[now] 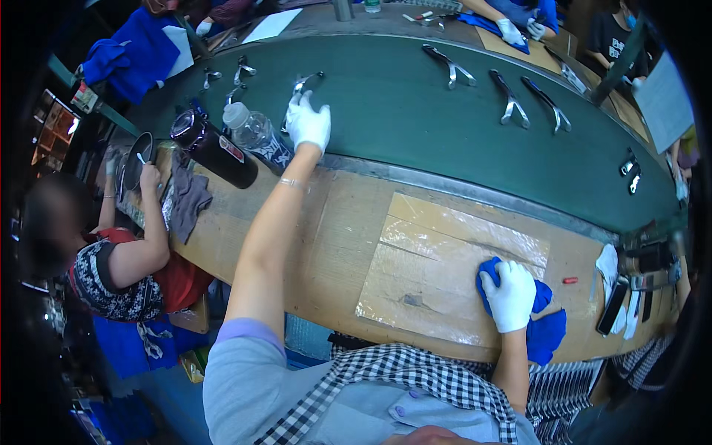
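My left hand (308, 124), in a white glove, reaches over the green conveyor belt (386, 111). Its thumb stands apart from the fingers. At the fingertips lies a forked metal piece with a dark handle (308, 78); whether they touch it I cannot tell. Another bit of shiny metal (284, 127) shows beside this hand, mostly hidden. My right hand (510, 297), gloved too, is closed on a blue cloth (486, 276) at the right side of a film-covered board (423, 259). More blue cloth (547, 337) hangs over the bench edge below it.
Left of my arm stand a dark flask (215, 152) and a clear bottle (258, 133). Several forked pieces (510, 100) lie along the belt. A co-worker (126, 259) at left holds a pan (137, 162). Right on the bench are a red item (569, 280) and a phone (612, 305).
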Available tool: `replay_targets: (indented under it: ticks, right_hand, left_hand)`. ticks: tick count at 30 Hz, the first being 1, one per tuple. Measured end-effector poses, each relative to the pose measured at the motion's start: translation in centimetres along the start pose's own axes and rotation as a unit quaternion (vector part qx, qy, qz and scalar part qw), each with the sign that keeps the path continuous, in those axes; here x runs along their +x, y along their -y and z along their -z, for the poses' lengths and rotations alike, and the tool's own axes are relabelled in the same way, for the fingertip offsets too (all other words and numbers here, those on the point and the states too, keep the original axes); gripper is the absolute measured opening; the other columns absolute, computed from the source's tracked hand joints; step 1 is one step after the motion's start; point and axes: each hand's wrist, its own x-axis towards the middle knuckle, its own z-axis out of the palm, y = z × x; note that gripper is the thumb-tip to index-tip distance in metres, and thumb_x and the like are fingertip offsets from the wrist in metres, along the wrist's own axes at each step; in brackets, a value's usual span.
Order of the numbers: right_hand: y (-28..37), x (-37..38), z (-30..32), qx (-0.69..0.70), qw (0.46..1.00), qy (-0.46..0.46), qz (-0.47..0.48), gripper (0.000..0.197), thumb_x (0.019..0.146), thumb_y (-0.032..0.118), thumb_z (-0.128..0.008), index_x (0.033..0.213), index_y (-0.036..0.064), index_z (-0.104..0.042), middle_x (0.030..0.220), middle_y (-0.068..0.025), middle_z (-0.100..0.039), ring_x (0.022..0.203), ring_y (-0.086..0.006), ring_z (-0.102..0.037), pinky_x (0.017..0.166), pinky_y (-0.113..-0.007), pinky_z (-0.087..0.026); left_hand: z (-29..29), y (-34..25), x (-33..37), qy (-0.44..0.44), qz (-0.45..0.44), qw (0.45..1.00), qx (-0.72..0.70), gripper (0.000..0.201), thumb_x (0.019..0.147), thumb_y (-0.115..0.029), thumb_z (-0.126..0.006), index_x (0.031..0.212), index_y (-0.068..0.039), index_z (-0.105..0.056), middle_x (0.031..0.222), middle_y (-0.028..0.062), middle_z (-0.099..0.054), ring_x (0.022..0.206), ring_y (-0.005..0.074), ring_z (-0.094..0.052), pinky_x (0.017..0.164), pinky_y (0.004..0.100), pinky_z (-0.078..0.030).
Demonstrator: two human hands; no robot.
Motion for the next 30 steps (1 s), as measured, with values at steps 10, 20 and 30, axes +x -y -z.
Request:
replay_targets:
  ticks: [10,20,30]
  right_hand:
    - [0.4,0.0,-0.2,-0.008,1.000,-0.027,-0.011,0.028,0.081,0.030,-0.079,0.081,0.0079,-0.062,0.079,-0.0138,-0.061,0.079,-0.0350,-0.061,0.071,-0.047,-0.049]
    - [0.4,0.2,-0.2,0.003,0.999,-0.050,-0.011,0.027,0.082,0.031,-0.078,0.079,0.0078,-0.064,0.076,-0.0152,-0.064,0.075,-0.0364,-0.062,0.070,-0.048,-0.050]
    - [0.4,0.0,-0.6,-0.003,0.998,-0.059,-0.017,0.027,0.083,0.033,-0.076,0.080,0.0085,-0.065,0.077,-0.0142,-0.065,0.076,-0.0346,-0.064,0.070,-0.047,-0.052]
  left_hand:
    - [-2.4,0.0,1.0,0.083,0.100,0.991,-0.024,0.053,0.077,-0.016,-0.070,0.127,0.000,-0.065,0.121,0.0210,-0.071,0.111,0.0366,-0.069,0.098,0.0437,-0.054]
    - [8.8,-2.4,-18.6,0.200,-0.243,0.915,-0.254,0.027,0.071,-0.005,-0.074,0.095,0.000,-0.062,0.081,0.0151,-0.059,0.073,0.0361,-0.059,0.068,0.0444,-0.049]
    - [11.1,-2.3,-22.4,0.216,-0.162,0.916,-0.296,0.025,0.072,-0.005,-0.075,0.091,-0.001,-0.060,0.070,0.0080,-0.051,0.057,0.0218,-0.050,0.057,0.0357,-0.046]
